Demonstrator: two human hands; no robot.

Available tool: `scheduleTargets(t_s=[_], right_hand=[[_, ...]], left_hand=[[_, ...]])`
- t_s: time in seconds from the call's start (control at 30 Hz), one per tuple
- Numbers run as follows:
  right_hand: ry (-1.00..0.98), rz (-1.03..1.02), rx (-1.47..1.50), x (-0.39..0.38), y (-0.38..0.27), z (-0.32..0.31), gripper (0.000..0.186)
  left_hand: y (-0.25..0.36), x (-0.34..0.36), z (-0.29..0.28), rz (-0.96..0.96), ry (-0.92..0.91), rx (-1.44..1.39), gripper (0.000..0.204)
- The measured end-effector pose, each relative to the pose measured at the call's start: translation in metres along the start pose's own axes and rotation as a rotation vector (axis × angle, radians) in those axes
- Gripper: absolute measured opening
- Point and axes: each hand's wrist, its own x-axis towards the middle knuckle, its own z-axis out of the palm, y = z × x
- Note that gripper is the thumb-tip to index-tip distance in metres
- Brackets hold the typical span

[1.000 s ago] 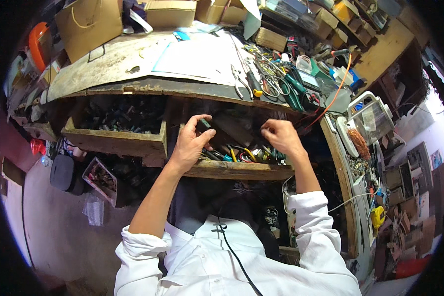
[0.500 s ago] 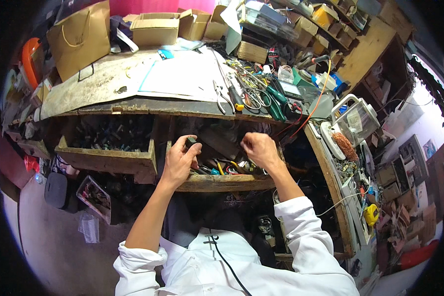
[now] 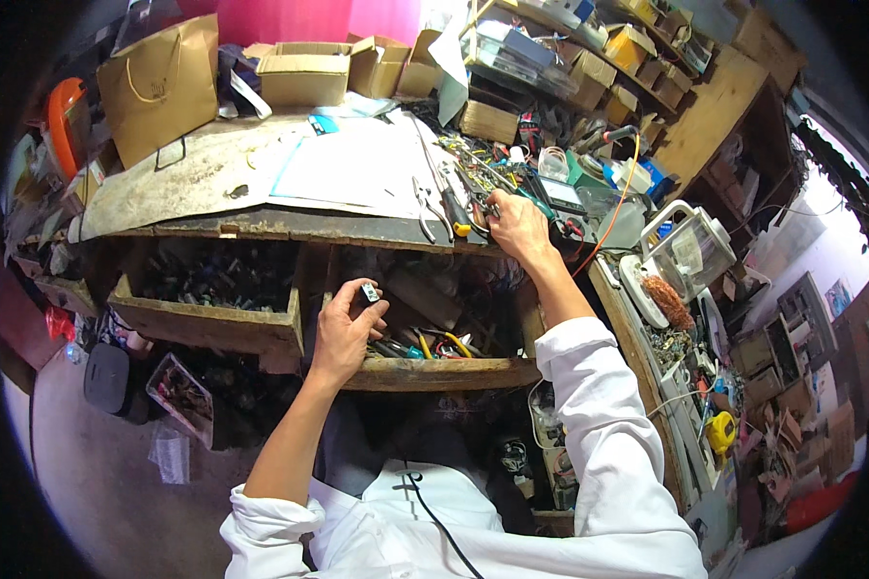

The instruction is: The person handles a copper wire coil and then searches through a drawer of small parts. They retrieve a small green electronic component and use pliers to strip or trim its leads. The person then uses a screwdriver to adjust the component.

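Over the left part of the open tool drawer point(image 3: 434, 374), my left hand point(image 3: 346, 333) pinches a small metal part point(image 3: 369, 291) with a pale face between thumb and fingers. Its exact kind is too small to tell. My right hand point(image 3: 519, 224) is at the bench's front edge, fingers curled down at the heap of tools and cables; what they grip, if anything, is hidden. Just left of it lie a screwdriver point(image 3: 462, 229) with a yellow-ended handle and a pair of pliers point(image 3: 432, 214). Yellow-handled pliers point(image 3: 459, 344) rest in the drawer.
A second drawer point(image 3: 203, 317) full of small dark parts stands open at left. White paper point(image 3: 352, 169) covers the bench middle. A clear jug point(image 3: 690, 246) and an orange cable point(image 3: 620, 207) are at right. Cardboard boxes point(image 3: 304, 77) line the back.
My right hand has moved up and away from over the drawer to the tool heap on the bench. My left hand has turned a little, showing the metal part more plainly.
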Motion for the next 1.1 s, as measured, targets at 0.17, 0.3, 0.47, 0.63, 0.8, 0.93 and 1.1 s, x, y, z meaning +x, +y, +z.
scheduleTargets(t_s=[0.17,0.3,0.47,0.63,0.8,0.93,1.1], right_hand=[[-0.015,-0.066,-0.068,0.016,-0.002,0.004,0.025],[0.107,-0.102,-0.004,0.012,0.009,-0.008,0.044],[-0.076,0.023,0.429,-0.026,-0.018,-0.058,0.062],[-0.322,-0.253,0.619,-0.096,-0.037,-0.09,0.044],[-0.298,-0.378,0.407,-0.124,-0.051,-0.099,0.048],[-0.344,-0.379,0.254,-0.127,-0.063,-0.114,0.047],[-0.338,-0.396,0.195,-0.127,-0.068,-0.113,0.046]], left_hand=[[0.004,0.003,-0.003,-0.021,-0.001,0.057,0.032],[-0.001,0.006,0.001,-0.038,0.023,-0.067,0.032],[0.0,0.002,-0.005,-0.008,0.03,-0.035,0.033],[-0.003,0.0,-0.003,0.013,0.018,-0.061,0.035],[-0.002,0.0,-0.004,0.014,-0.013,-0.094,0.037],[-0.003,0.001,-0.005,0.025,-0.017,-0.105,0.037],[-0.003,-0.002,-0.004,0.024,-0.005,-0.095,0.038]])
